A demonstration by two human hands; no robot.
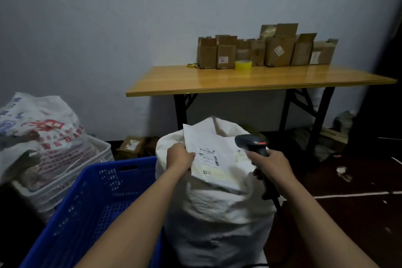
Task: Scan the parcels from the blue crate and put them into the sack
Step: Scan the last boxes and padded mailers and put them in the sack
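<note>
A flat white parcel with a printed barcode label is held upright over the mouth of the big white sack. My left hand grips the parcel's left edge. My right hand grips the handle of a dark barcode scanner, whose head points left at the label from close by. The blue crate stands to the left of the sack, under my left forearm; its inside is mostly hidden.
A white crate holding a printed woven bag sits at the left. Behind the sack a wooden folding table carries several cardboard boxes and a yellow tape roll. A small box lies on the dark floor.
</note>
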